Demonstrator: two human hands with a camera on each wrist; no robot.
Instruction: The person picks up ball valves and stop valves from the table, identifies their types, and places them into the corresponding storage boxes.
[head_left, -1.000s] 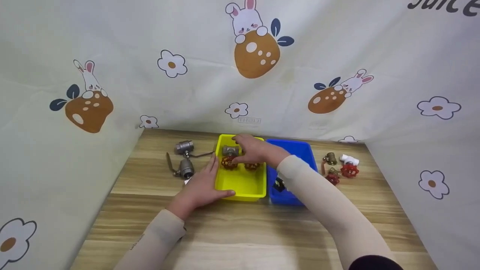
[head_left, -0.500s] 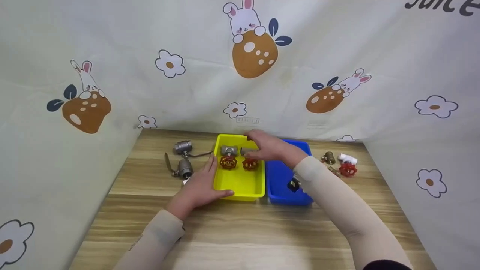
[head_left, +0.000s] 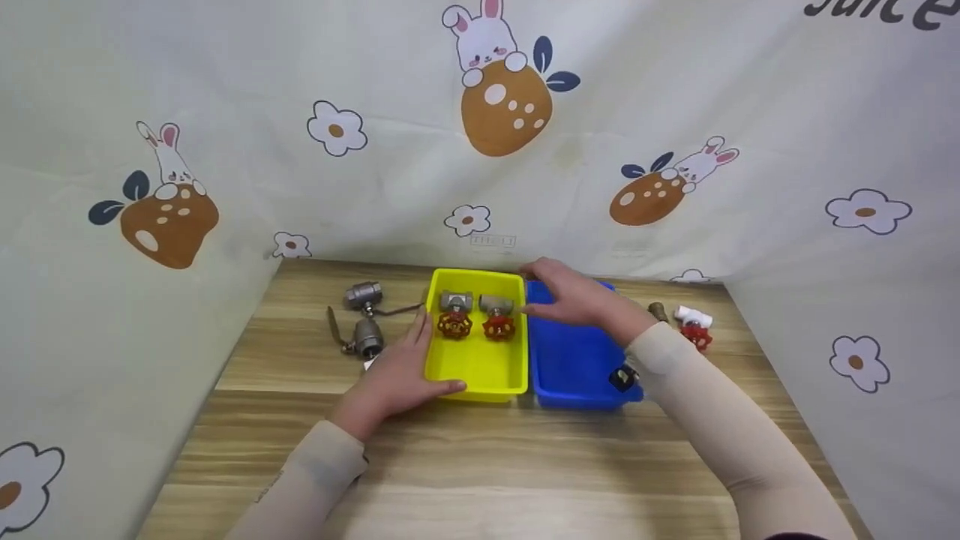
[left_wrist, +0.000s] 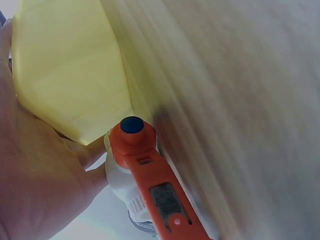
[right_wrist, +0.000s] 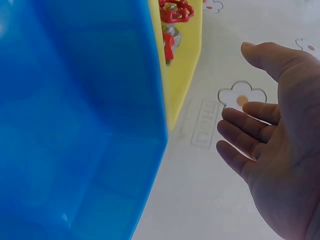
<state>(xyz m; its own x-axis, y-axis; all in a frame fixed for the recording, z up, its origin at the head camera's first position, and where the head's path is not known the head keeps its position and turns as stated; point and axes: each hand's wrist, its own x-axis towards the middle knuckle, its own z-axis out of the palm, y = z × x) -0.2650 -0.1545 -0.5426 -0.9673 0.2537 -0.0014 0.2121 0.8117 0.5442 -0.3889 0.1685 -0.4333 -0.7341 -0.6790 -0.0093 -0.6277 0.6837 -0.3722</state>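
Observation:
My left hand [head_left: 394,379] rests with extended fingers along the left side of the yellow bin [head_left: 477,375], its thumb at the front rim. Two gate valves stand side by side in that bin, a left one with a red and yellow handwheel [head_left: 454,326] and a right one with a red handwheel [head_left: 498,328]. Over the back of the blue bin [head_left: 570,360], my right hand [head_left: 577,296] hovers with fingers loosely spread and nothing in them. The right wrist view also shows this right hand [right_wrist: 280,130] bare, beyond the blue bin's edge.
Left of the yellow bin lie two metal ball valves [head_left: 364,295] [head_left: 369,339] with levers. A white valve with an orange lever [left_wrist: 167,197] sits by my left wrist. Right of the blue bin are a brass fitting [head_left: 658,311] and a white valve with red handwheel [head_left: 695,322].
My right hand has moved right, from above the yellow bin to above the blue one, uncovering the right-hand gate valve. My left hand has stayed at the yellow bin.

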